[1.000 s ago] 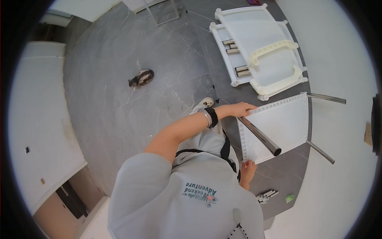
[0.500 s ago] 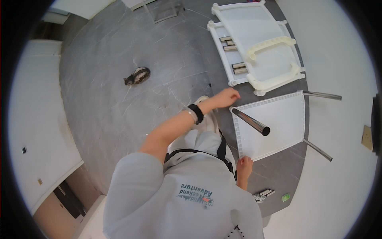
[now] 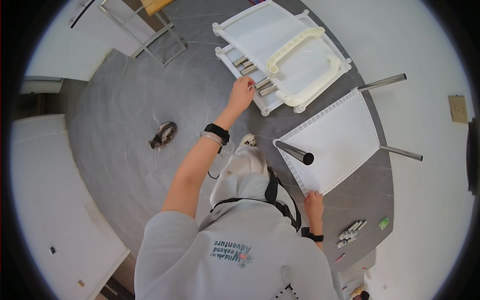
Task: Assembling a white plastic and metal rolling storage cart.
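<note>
We classify this location as an indoor room, apparently domestic. We base this on the cat (image 3: 164, 135) lying on the grey, marble-veined floor (image 3: 112, 150), the plain white wall (image 3: 430, 120), the beige socket plate (image 3: 458, 109) fixed to it, and the wood-topped, metal-framed furniture (image 3: 156, 5) at the upper edge. We cannot determine the room's exact function.

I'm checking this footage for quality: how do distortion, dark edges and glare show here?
Head view: the line where the grey floor meets the right wall bows, as fisheye distortion would make it; head view: the picture's rim fades to black; head view: light glints along the upper right metal leg.
</note>
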Tool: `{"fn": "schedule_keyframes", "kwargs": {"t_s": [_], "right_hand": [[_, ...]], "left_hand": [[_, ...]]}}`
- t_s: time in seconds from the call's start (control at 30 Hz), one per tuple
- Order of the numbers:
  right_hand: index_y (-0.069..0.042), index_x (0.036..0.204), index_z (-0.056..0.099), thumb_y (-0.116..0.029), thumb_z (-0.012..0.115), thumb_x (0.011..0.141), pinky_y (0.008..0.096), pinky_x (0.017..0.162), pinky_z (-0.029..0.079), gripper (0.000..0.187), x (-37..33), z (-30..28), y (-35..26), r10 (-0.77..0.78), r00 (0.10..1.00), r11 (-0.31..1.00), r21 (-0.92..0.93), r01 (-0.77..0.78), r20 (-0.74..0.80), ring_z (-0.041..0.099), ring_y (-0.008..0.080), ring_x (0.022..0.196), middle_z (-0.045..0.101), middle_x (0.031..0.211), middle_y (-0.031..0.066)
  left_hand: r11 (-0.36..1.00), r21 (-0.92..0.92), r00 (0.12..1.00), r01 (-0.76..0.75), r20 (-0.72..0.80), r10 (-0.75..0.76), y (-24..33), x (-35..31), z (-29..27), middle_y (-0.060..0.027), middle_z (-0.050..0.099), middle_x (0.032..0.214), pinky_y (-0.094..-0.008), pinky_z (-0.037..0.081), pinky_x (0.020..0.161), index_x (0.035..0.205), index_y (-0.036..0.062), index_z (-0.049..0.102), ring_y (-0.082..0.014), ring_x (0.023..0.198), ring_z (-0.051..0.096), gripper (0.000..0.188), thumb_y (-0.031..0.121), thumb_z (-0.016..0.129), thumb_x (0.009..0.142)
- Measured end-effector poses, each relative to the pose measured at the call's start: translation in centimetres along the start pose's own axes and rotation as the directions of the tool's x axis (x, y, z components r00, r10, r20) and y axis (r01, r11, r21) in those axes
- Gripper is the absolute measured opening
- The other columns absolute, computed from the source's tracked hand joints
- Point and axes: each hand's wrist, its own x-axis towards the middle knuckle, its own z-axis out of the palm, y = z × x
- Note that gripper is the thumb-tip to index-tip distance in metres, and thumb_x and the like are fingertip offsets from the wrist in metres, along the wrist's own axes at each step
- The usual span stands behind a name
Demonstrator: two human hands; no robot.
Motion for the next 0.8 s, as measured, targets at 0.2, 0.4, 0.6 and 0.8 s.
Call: {"fn": "schedule_keyframes", "kwargs": {"t_s": [0.2, 0.4, 0.6, 0.8], "right_hand": [[-0.008, 0.076, 0.049, -0.011, 0.062, 0.072, 0.043, 0.067, 0.045, 0.014, -0.8, 1.1, -0.7, 0.104, 0.989, 0.995, 0.014, -0.103, -0.104, 0.049, 0.0316, 0.084, 0.05, 0.082, 0.009], [-0.008, 0.076, 0.049, -0.011, 0.062, 0.072, 0.0426, 0.068, 0.045, 0.014, -0.6, 2.0, -0.8, 0.166, 0.974, 0.986, -0.008, -0.169, -0.157, 0.048, 0.0312, 0.084, 0.049, 0.08, 0.0093], [-0.008, 0.075, 0.049, -0.013, 0.062, 0.072, 0.0414, 0.068, 0.044, 0.015, -0.8, 2.0, -1.5, 0.177, 0.959, 0.983, -0.009, -0.183, -0.223, 0.048, 0.0309, 0.082, 0.049, 0.08, 0.0093], [-0.008, 0.073, 0.049, -0.016, 0.064, 0.071, 0.0404, 0.07, 0.043, 0.017, -0.9, 1.8, -1.7, 0.224, 0.949, 0.974, 0.037, -0.221, -0.221, 0.047, 0.0303, 0.08, 0.049, 0.078, 0.0086]], "left_hand": [[0.969, 0.211, 0.985, -0.131, 0.141, 0.102, 0.6, 0.1, 1.6, -0.0137, 0.054, 0.092, -0.0407, 0.044, 0.076, 0.092, 0.0046, 0.053, -0.0339, 0.088, 0.051, 0.02, 0.006, 0.057, 0.072], [0.875, 0.466, 0.969, -0.133, 0.247, 0.016, 1.5, 0.3, 3.3, -0.0112, 0.054, 0.096, -0.043, 0.04, 0.075, 0.094, 0.0068, 0.054, -0.0303, 0.089, 0.051, 0.026, 0.014, 0.062, 0.071], [0.67, 0.705, 0.956, -0.232, 0.291, 0.025, 0.5, 0.8, 4.1, -0.0106, 0.055, 0.098, -0.0435, 0.036, 0.079, 0.095, 0.0039, 0.053, -0.0264, 0.094, 0.05, 0.031, 0.022, 0.064, 0.072], [0.651, 0.702, 0.943, -0.288, 0.327, 0.064, 2.1, -0.4, 1.6, -0.0113, 0.057, 0.095, -0.0445, 0.036, 0.078, 0.095, 0.0035, 0.052, -0.0282, 0.094, 0.049, 0.027, 0.02, 0.062, 0.076]]}}
